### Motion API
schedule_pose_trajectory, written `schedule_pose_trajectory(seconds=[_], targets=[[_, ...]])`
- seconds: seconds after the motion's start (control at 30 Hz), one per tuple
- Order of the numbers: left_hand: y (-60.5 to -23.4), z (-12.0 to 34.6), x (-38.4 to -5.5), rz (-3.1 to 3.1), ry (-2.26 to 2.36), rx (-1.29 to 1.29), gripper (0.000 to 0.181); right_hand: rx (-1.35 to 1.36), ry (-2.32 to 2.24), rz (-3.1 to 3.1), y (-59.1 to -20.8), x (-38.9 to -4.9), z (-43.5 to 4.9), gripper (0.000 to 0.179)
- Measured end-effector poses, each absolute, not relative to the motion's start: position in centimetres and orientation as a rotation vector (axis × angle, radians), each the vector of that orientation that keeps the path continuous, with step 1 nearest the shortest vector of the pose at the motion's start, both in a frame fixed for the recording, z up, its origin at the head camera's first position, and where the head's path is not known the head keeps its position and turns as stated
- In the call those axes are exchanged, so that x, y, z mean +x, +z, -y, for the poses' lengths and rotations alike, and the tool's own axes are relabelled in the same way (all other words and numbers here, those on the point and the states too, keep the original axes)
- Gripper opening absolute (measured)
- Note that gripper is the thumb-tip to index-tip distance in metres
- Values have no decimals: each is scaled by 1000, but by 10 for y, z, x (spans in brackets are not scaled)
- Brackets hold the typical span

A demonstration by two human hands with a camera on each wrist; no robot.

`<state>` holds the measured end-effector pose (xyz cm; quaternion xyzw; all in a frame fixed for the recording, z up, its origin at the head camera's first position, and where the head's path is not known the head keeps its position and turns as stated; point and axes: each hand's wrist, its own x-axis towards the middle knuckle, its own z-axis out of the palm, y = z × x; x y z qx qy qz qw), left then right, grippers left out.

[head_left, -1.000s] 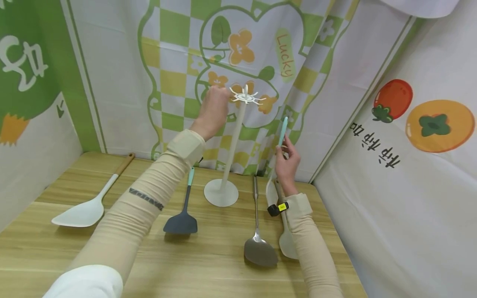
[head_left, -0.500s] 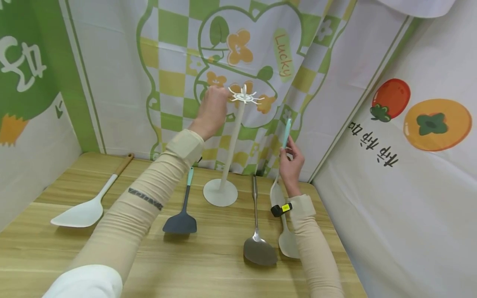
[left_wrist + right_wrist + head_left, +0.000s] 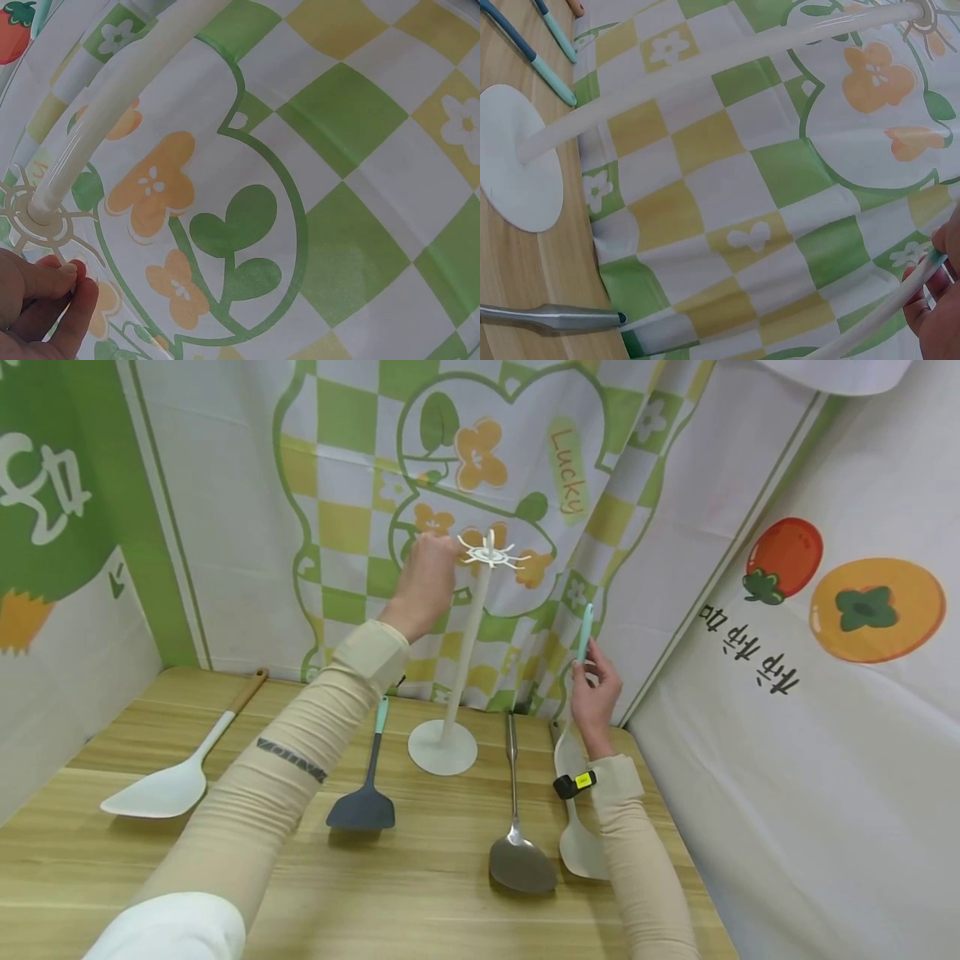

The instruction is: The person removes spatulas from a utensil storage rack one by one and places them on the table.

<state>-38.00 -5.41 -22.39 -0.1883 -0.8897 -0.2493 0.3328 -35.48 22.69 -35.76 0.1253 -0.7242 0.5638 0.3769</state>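
A white utensil stand [image 3: 467, 643] with a round base and a ring of hooks on top stands near the back of the table. My left hand [image 3: 427, 578] is at the hook ring; in the left wrist view its thumb and fingers [image 3: 71, 289] pinch one hook. To the right, my right hand [image 3: 596, 693] holds a spoon [image 3: 585, 631] upright by its mint handle, the pale bowl hanging down. That bowl is partly hidden by the wrist camera. The right wrist view shows the fingers around the join of mint handle and white shaft [image 3: 885, 311].
A metal turner [image 3: 521, 860] and a pale spatula [image 3: 581, 852] lie at the right, the latter partly behind my right arm. A dark turner [image 3: 362, 808] and a large white turner [image 3: 161, 789] lie left. A patterned curtain [image 3: 345, 468] hangs behind the table [image 3: 420, 893].
My right hand has moved right and a little downward, carrying the spoon away from the stand. My left hand stays at the hook ring.
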Motion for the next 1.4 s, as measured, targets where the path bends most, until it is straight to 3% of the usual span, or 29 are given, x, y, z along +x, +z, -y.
schedule_pose_trajectory(seconds=[1.4], targets=[[-225, 54, -380, 2306, -676, -494, 45, 192, 1307, 1891, -372, -340, -272, 42]])
